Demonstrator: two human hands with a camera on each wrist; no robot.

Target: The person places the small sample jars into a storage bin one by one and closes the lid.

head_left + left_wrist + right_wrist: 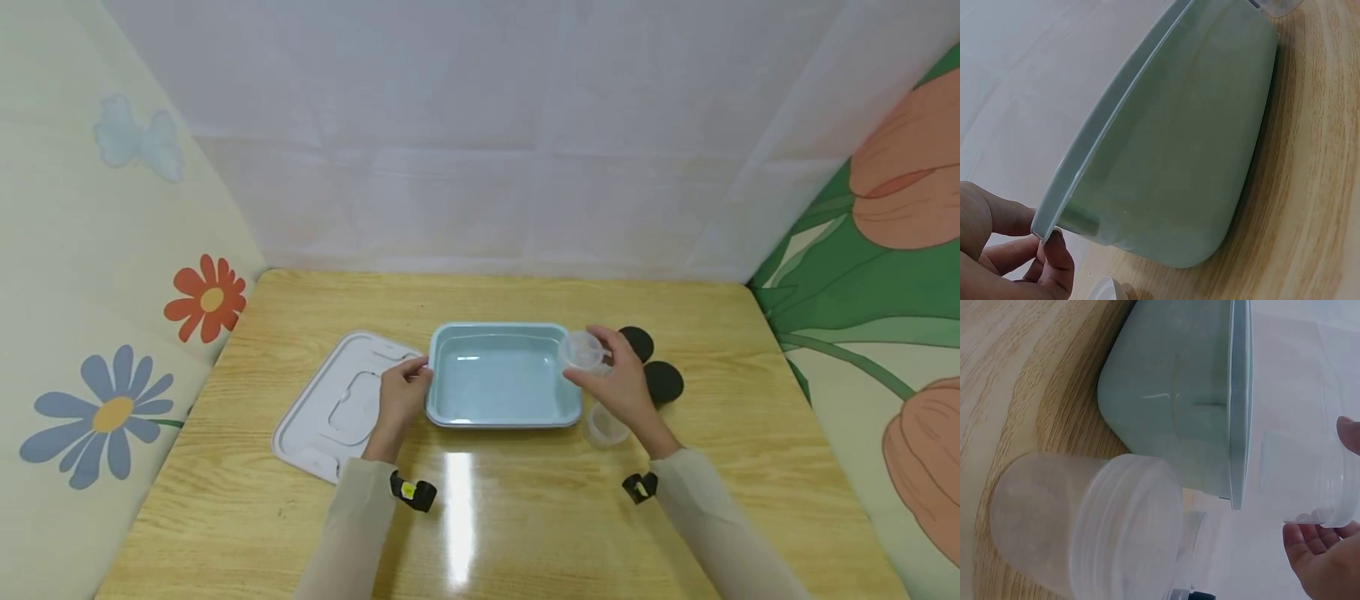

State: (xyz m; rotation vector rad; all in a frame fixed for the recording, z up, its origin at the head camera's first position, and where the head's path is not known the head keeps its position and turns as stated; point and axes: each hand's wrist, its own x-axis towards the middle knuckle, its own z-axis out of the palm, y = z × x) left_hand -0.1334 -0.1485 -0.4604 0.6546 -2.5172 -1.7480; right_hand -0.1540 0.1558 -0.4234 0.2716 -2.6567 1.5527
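A pale blue-green rectangular plastic box stands on the table with its hollow side up. My left hand pinches the box's left rim, thumb on one side and fingers on the other, as the left wrist view shows. In my right hand is a clear plastic jar, gripped by its wider end between thumb and fingers. It is raised above the table, overlapping the box's right rim in the head view. Below that hand, a similar translucent jar stands on the table beside the box.
The white lid lies flat on the table to the left of the box, partly under my left hand in the head view. Two black round discs lie beyond my right hand. Another clear jar shows partly behind the near one.
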